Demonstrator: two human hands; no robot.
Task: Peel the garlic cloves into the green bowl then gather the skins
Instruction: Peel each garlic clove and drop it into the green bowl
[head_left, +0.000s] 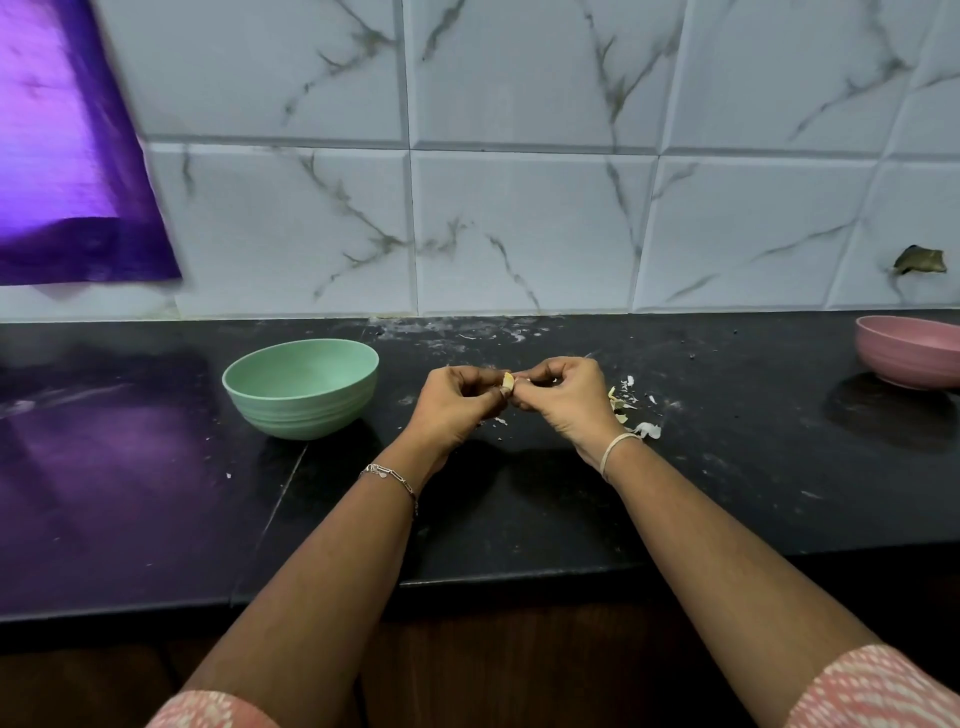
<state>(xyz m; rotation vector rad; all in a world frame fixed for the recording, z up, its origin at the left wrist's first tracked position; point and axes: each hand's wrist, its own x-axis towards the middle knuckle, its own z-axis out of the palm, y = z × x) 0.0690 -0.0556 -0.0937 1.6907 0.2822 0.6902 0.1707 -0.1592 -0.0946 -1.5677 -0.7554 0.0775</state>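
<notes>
A garlic clove (507, 383) is pinched between the left hand (457, 402) and right hand (563, 397) above the countertop (519, 509), right of the green bowl (301, 387). Skins (631, 410) are partly hidden behind the right wrist. A pink bowl (909, 356) is cut off at the right edge.

You have one view only, from the camera worn on your head. It faces forward and down across the black counter (727, 493) toward the tiled wall (519, 234), wide-angled, so straight edges bow. Your left hand (452, 410) and right hand (569, 400) meet on a garlic clove (508, 383) near frame centre, close beneath you; your forearms enter from the bottom edge.
</notes>
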